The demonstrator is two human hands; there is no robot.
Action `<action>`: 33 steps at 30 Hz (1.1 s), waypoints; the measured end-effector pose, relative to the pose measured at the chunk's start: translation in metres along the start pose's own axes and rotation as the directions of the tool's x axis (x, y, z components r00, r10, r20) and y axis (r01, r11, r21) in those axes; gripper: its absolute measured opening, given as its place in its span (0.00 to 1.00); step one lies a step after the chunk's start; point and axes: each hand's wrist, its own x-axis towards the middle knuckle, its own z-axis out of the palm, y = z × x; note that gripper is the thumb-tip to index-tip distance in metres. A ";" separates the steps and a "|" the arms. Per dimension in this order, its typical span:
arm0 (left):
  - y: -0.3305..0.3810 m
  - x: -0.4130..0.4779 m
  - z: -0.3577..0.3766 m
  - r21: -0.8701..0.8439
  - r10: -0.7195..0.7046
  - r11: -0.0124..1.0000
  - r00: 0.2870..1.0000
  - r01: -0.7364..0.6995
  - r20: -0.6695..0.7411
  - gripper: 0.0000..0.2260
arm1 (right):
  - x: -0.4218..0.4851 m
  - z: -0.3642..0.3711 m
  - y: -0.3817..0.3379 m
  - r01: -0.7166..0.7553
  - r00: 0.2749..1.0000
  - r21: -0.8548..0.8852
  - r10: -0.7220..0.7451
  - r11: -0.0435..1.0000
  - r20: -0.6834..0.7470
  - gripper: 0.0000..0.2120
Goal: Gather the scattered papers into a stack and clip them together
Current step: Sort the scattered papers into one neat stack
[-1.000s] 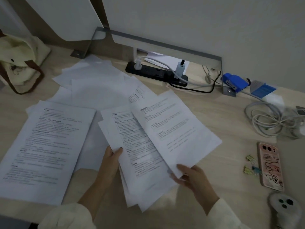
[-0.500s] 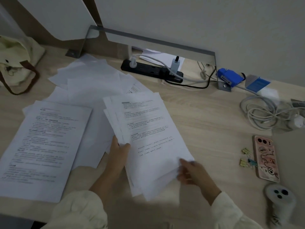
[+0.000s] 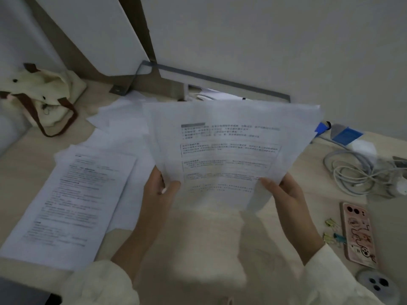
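lifted off the desk (image 3: 286, 221) now, paper stack (image 3: 229, 155) pinched by left hand (image 3: 157, 190) and right hand (image 3: 284, 192).

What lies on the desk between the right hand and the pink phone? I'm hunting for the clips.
Bare desk only, in the head view. The binder clips sit lower, beside the phone, right of the right hand.

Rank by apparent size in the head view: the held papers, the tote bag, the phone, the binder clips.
1. held papers, though nearness to the camera inflates them
2. tote bag
3. phone
4. binder clips
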 end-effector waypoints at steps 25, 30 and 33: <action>-0.044 0.019 -0.168 0.315 -0.197 0.912 0.953 0.264 -0.230 0.08 | -0.016 0.185 0.078 -0.406 0.828 -0.389 0.513 0.827 0.228 0.13; -0.066 0.033 -0.247 0.404 -0.228 0.842 0.915 0.358 -0.333 0.11 | -0.016 0.267 0.108 -0.429 0.786 -0.509 0.586 0.747 0.198 0.11; -0.083 0.045 -0.280 0.494 -0.237 0.770 0.900 0.404 -0.366 0.13 | -0.014 0.299 0.128 -0.407 0.799 -0.588 0.584 0.699 0.141 0.08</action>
